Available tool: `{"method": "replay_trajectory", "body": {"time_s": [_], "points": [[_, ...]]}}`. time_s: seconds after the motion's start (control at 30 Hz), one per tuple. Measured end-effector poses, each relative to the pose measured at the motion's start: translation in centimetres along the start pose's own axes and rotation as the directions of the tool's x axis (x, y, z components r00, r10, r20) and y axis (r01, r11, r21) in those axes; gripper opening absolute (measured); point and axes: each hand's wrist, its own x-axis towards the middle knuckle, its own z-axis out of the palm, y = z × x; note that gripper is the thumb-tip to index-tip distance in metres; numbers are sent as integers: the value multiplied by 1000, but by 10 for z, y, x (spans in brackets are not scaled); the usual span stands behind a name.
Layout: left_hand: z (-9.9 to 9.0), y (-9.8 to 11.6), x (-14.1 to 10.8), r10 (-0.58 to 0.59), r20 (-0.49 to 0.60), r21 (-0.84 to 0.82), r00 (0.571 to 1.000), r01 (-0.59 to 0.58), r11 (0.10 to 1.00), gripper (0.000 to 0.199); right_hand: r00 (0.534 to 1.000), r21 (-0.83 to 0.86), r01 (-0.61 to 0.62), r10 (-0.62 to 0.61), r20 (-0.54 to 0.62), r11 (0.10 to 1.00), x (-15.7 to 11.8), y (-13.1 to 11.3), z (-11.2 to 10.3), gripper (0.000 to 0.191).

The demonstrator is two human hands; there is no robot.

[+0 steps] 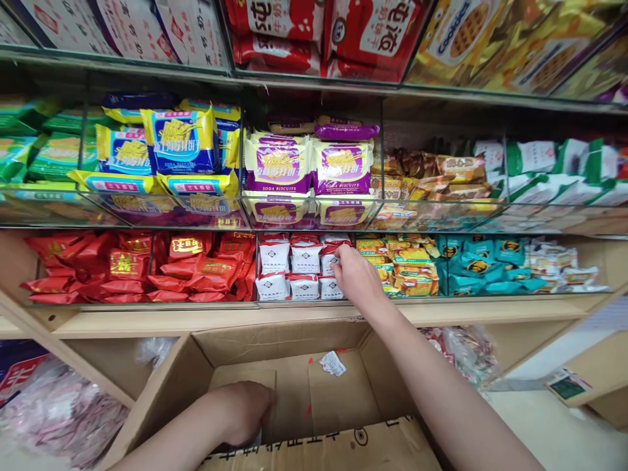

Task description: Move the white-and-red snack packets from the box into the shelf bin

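Cardboard box (346, 396): open-topped.
Left hand (245, 409): inside the box at 8 o'clock; fingertips hidden, grip impossible to judge.
Right hand (360, 278): beyond the box at 1 o'clock; bent-fingered against a packet (328, 258), firm hold unclear.
White-and-red packets (305, 255): in a shelf bin (299, 303) at 12 o'clock; two tiers, dark diamond marks.

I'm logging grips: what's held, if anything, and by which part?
The right hand touches a white packet at its right side, grip unclear; whether the left hand, inside the carton, holds anything is hidden.

Packets (305, 255) on the shelf (304, 316) behind the box (275, 341)
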Motion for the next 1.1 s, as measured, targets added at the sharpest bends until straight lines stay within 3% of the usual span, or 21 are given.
{"method": "replay_trajectory", "body": {"time_s": [0.23, 0.63, 0.83, 1.1], "points": [[-1, 1, -3, 13, 4, -7, 1000, -13, 1000, 42, 999, -10, 16, -15, 38, 1000, -1, -1, 2, 15], [-1, -1, -2, 0, 7, -9, 1000, 0, 1000, 43, 994, -74, 56, -49, 97, 996, -1, 0, 5, 32], [0, -2, -1, 6, 14, -24, 1000, -5, 1000, 42, 992, -71, 51, -43, 122, 996, -3, -4, 1, 31], [4, -5, -1, 20, -54, -74, 998, -24, 997, 35, 994, -15, 35, -33, 105, 999, -3, -4, -3, 20]]}}
